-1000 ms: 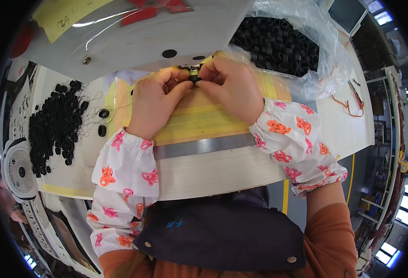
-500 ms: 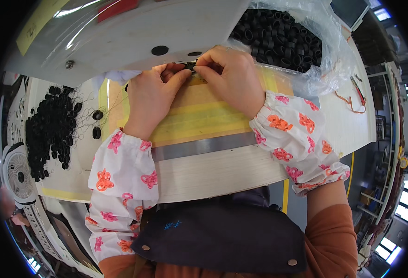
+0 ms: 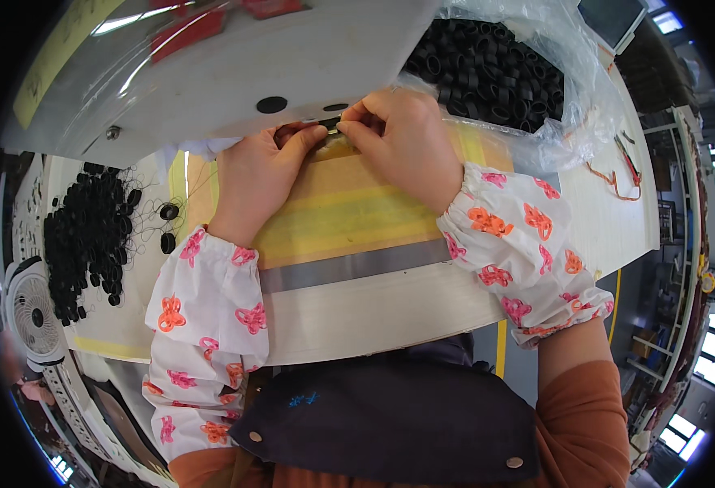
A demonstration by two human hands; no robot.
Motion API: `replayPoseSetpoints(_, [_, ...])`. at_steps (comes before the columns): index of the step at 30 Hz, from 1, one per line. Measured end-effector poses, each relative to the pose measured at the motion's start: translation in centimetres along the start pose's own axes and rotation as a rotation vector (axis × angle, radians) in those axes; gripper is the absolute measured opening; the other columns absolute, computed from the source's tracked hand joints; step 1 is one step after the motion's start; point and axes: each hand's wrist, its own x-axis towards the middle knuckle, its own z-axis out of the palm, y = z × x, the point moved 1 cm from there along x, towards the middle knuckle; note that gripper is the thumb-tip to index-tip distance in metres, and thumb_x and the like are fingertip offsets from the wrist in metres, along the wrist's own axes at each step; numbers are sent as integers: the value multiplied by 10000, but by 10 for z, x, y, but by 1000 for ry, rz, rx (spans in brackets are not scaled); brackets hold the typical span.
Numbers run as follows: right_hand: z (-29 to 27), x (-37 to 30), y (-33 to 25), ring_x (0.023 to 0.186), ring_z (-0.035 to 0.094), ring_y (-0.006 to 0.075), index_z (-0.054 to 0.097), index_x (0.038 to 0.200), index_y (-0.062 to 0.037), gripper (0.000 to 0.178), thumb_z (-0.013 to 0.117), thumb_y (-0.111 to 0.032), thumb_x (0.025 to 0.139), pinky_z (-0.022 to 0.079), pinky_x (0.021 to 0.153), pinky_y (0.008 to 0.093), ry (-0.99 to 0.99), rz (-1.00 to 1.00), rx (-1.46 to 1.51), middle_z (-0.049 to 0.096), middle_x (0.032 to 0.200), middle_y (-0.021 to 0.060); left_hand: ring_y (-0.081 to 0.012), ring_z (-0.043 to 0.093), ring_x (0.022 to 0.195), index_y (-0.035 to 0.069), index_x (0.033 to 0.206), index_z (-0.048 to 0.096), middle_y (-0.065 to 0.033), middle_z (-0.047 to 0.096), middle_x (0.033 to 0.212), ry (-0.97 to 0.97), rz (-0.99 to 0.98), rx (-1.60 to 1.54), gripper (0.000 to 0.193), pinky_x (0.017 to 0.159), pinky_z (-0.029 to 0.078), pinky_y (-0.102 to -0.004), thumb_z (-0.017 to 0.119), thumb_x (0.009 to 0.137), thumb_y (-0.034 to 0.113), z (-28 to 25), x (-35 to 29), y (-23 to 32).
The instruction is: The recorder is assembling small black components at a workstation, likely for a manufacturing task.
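Note:
My left hand (image 3: 253,180) and my right hand (image 3: 404,140) meet at the lower edge of a big white machine housing (image 3: 211,98). Each has thumb and forefinger pinched together. Between the fingertips shows a small black band-like piece (image 3: 332,124), mostly hidden by the fingers and the housing. Both hands grip it, one at either side. Beneath them lies a work plate covered with yellow and tan tape (image 3: 337,203). Patterned white sleeve covers reach up both forearms.
A clear plastic bag (image 3: 589,106) full of black bands (image 3: 495,73) lies at the far right. Left of my hands is a heap of black rings (image 3: 89,240) with loose threads. A wire-handled tool (image 3: 630,167) rests at right; a white fan (image 3: 36,313) stands far left.
My left hand has shifted slightly left, and the fingertips sit a little farther apart. The view has tilted slightly, so the housing appears lower. Both pinches stay closed.

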Motion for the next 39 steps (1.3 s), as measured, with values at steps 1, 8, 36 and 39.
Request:
replayPoseSetpoints(1, [1,1,0,487,547,165,605,710,37,110,639,-66,696,429,477,263,-3,-9,-5,590,593,115,-136,598,609,35,846,651,-51,649,700,1,0,3,233,567,439,-248,615,765,251,-1,1,-2])
replayPoseSetpoints(8, [-3,3,1,486,557,191,616,703,38,125,649,-82,692,433,478,281,-1,-40,-22,590,591,128,-174,566,565,74,840,646,-41,615,651,-35,8,98,234,540,426,-282,600,778,296,-2,3,1])
replayPoseSetpoints(36, [-1,6,-3,463,558,221,616,685,49,182,646,-131,688,443,487,288,-91,61,-90,580,552,138,-158,568,567,94,821,647,-25,602,620,-80,-93,133,267,517,415,-275,572,790,348,-9,1,-2])
replayPoseSetpoints(39, [1,8,-1,470,556,216,608,691,44,150,647,-101,685,444,491,284,-50,30,-90,578,552,125,-154,577,581,89,833,644,-18,613,638,-65,-93,80,291,524,419,-269,575,783,368,-7,5,-9])
